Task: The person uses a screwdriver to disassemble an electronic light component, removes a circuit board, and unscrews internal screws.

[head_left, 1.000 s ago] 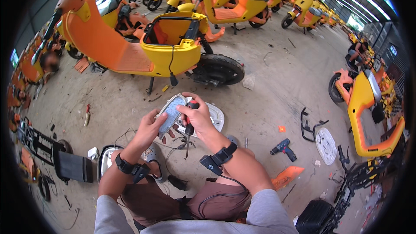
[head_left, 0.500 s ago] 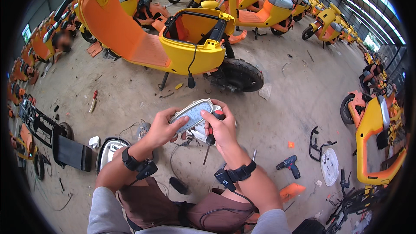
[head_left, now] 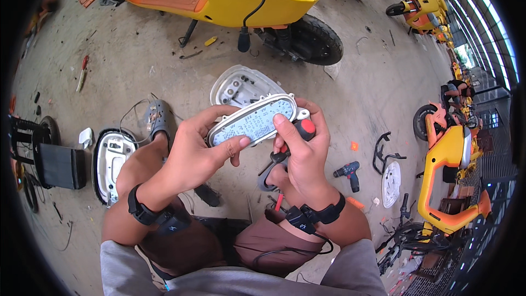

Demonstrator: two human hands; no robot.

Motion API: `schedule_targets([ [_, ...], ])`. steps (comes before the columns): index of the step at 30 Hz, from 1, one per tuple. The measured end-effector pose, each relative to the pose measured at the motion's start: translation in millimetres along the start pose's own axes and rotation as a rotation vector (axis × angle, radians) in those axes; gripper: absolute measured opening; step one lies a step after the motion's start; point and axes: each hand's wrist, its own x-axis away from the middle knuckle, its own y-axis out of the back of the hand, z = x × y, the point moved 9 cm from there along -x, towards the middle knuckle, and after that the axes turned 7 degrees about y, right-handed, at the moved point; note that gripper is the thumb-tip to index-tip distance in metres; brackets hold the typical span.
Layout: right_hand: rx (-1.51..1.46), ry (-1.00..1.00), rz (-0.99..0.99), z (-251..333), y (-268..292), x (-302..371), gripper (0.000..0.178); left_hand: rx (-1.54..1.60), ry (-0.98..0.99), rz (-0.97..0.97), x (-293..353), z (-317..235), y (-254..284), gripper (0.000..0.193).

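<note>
Between both hands I hold a long oval white housing (head_left: 252,120) with a pale blue, dotted board set inside its rim. My left hand (head_left: 205,142) grips the left end, its thumb lying along the lower edge of the board. At the other end, my right hand (head_left: 300,137) presses its thumb on the board. A screwdriver (head_left: 305,129) with a red and black handle is also held in my right hand, its shaft pointing down to the left. Just beyond the housing, a white shell tray (head_left: 249,79) with small dark parts in it lies on the ground.
A yellow and orange scooter (head_left: 257,3) stands close ahead. On the floor are a white-lined shell (head_left: 112,156) at left, a cordless drill (head_left: 348,174), a black bracket (head_left: 381,153) and a white oval panel (head_left: 391,183) at right. Another person (head_left: 456,90) is at far right.
My view has tipped downward, so the scooter sits higher in the picture. The oval housing, still in both hands, appears larger and turned more toward me; the white tray behind it shows more.
</note>
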Motion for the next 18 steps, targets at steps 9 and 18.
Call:
schedule_targets([
  [9, -0.076, -0.039, -0.072, -6.0, -8.5, 2.1, 0.045, 0.052, -0.038, -0.027, -5.0, 8.0, 9.9, 0.035],
  [18, -0.06, -0.016, -0.065, -2.5, -10.3, 4.9, 0.045, 0.092, -0.026, -0.026, -2.2, 9.2, 10.2, 0.033],
])
